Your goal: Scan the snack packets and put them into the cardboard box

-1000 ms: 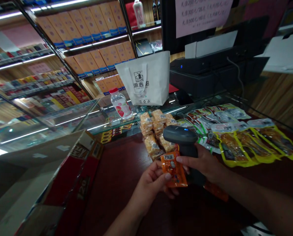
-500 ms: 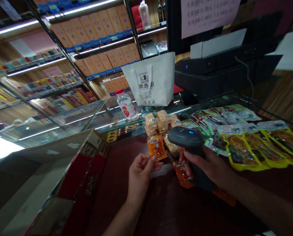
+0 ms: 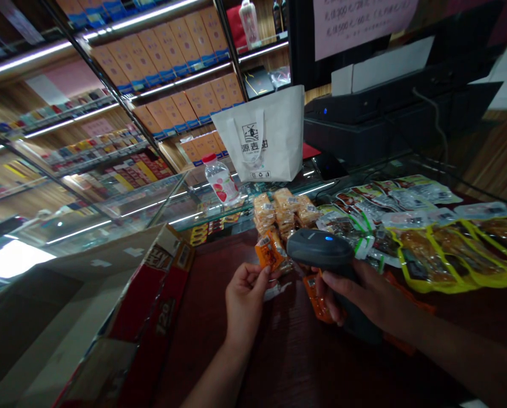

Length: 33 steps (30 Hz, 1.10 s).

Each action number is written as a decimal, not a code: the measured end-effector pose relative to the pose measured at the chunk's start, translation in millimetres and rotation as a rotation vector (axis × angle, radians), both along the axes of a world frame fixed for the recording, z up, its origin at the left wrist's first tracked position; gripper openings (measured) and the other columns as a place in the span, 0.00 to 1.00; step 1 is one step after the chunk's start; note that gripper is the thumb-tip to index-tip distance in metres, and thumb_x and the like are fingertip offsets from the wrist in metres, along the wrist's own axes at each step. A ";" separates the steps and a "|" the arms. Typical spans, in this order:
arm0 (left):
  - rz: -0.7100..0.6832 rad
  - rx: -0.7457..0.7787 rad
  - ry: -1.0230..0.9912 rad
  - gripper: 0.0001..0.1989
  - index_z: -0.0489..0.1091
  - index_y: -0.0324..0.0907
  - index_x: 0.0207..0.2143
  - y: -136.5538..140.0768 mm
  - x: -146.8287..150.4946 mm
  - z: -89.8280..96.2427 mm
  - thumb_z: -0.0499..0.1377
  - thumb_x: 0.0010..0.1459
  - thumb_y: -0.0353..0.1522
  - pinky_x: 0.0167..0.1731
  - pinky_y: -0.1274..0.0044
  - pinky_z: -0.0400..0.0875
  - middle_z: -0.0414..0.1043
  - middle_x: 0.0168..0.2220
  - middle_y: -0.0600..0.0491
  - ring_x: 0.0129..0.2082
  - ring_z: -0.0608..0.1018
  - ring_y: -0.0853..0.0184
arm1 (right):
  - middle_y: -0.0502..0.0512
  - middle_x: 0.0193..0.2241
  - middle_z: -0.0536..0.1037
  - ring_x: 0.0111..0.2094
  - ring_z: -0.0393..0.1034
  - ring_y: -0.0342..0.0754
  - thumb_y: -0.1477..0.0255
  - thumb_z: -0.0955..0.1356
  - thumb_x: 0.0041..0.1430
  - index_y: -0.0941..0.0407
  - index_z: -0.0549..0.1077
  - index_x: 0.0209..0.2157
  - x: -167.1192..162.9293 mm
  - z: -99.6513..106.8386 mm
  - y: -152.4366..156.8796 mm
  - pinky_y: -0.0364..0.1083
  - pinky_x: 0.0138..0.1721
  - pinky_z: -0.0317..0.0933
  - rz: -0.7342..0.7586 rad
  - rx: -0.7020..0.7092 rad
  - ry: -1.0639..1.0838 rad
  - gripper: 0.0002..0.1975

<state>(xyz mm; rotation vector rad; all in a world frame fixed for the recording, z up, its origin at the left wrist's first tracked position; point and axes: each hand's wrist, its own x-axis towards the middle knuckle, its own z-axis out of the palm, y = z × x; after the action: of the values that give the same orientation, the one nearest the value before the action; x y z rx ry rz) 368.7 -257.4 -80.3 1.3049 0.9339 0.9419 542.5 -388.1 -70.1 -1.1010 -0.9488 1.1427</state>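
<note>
Your left hand [image 3: 245, 286] pinched an orange packet [image 3: 265, 253] between thumb and fingers, in front of the wrapped snacks [image 3: 284, 203] on the dark red tabletop [image 3: 214, 300]; your right hand [image 3: 363, 292] encircled a barcode scanner [image 3: 319, 249], its head just beside the packet.

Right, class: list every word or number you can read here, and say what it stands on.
"源麦甜": white tote bag
"300元/28次": pink sheet
"500元/60次": pink sheet
"120": red carton
Too small or blurred: other print on these, and print on the bottle, orange packets, yellow-edged packs, barcode scanner and shelf boxes.
</note>
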 end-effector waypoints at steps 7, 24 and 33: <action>-0.003 -0.006 0.026 0.18 0.68 0.40 0.30 0.5 0.7 0.1 0.72 0.49 0.41 0.33 0.76 0.78 0.82 0.29 0.51 0.29 0.84 0.65 | 0.49 0.18 0.75 0.17 0.69 0.43 0.50 0.69 0.65 0.57 0.72 0.30 1.6 0.8 0.5 0.39 0.20 0.63 0.037 0.011 0.009 0.23; 0.188 0.220 -0.045 0.14 0.69 0.41 0.30 -5.5 -19.4 39.1 0.70 0.51 0.37 0.32 0.78 0.78 0.80 0.26 0.55 0.30 0.85 0.64 | 0.51 0.18 0.76 0.18 0.70 0.46 0.48 0.70 0.63 0.55 0.74 0.31 4.1 -5.5 -5.8 0.42 0.19 0.65 0.024 -0.057 -0.010 0.23; 0.860 0.491 0.241 0.18 0.73 0.40 0.30 13.2 -172.0 146.8 0.74 0.39 0.37 0.27 0.80 0.76 0.79 0.23 0.59 0.25 0.82 0.67 | 0.51 0.20 0.76 0.18 0.69 0.48 0.50 0.71 0.62 0.53 0.76 0.34 10.5 0.0 -11.1 0.45 0.20 0.67 -0.019 0.039 0.020 0.20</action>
<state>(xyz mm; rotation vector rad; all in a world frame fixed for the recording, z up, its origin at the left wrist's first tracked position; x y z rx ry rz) 196.7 -244.3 66.5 1.4520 1.5757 1.7842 553.0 -399.1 -70.1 -1.0636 -0.9391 1.1133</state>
